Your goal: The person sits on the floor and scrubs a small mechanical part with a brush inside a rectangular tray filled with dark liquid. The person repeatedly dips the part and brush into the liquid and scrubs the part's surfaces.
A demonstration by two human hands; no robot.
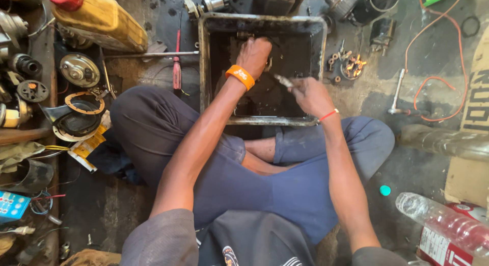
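A dark metal tray (205,67) holding black oily liquid stands on the floor in front of my crossed legs. My left hand (253,54), with an orange wristband, reaches down into the tray and grips a small metal part that is mostly hidden under the fingers. My right hand (310,95), with a thin red thread at the wrist, hovers over the tray's right half and holds a small brush or tool (283,81) whose tip points toward the left hand.
A yellow oil can with a red cap (99,19) lies at the upper left, a red-handled screwdriver (177,67) beside the tray. Round motor parts and gaskets (79,70) crowd the left. An orange cable (433,80), ratchet (396,95) and plastic bottles (443,230) lie right.
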